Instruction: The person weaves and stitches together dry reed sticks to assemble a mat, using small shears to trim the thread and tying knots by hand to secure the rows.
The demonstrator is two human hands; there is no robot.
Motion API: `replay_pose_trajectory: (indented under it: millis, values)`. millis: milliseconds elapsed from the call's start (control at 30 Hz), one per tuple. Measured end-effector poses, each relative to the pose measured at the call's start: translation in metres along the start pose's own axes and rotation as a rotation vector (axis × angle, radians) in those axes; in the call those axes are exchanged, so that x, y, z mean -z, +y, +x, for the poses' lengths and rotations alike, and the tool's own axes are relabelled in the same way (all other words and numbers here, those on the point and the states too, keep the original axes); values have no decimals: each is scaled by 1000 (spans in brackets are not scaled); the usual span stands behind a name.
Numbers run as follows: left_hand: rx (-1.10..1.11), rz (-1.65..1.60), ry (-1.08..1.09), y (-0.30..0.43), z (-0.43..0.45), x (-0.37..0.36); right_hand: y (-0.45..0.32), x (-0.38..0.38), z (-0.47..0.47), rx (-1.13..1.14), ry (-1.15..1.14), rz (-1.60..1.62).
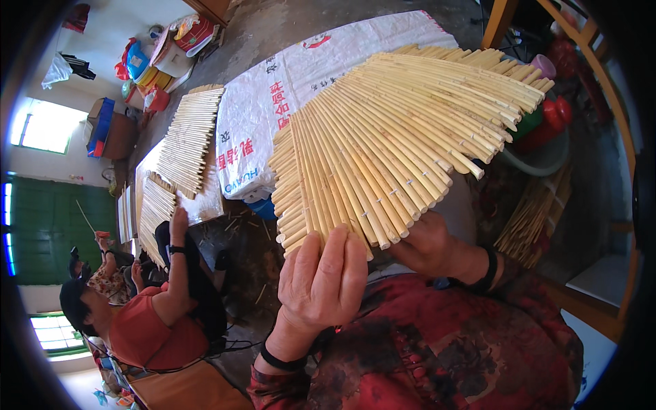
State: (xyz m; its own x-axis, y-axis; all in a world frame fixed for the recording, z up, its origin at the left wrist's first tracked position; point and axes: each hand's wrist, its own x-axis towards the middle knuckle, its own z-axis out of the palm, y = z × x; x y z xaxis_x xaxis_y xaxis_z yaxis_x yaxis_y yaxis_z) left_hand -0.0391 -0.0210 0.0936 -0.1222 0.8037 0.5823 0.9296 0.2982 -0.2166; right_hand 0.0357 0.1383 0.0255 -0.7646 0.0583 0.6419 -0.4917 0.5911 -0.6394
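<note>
A broad mat of pale reed or cane stalks [379, 133], laid side by side and bound with small ties, spreads before me. A second layer of stalks shows beneath it at the left and far edges. My left hand [325, 277] grips the near left edge, its fingers over the stalk ends. My right hand [428, 246] is under the near right edge; its fingers are hidden by the stalks. The mat's far part lies over a table covered with a white woven plastic sack [256, 113] that bears printed writing.
At the left a person in a red top [148, 328] sits by another table [205, 210] with similar stalk mats [189, 138]. A bundle of thin stalks [533, 215], a red plastic container [556, 115] and a wooden frame [615, 92] stand at the right. Scraps litter the floor.
</note>
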Motion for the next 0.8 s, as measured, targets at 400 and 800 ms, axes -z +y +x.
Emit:
replay_pose_trajectory:
  millis: [400, 800]
  values:
    - [-9, -11, -26, 2, 3, 0, -4, 1, -8, -89, -27, 52]
    - [-23, -21, -7, 2, 2, -4, 0, -4, -8, -180, 79, 178]
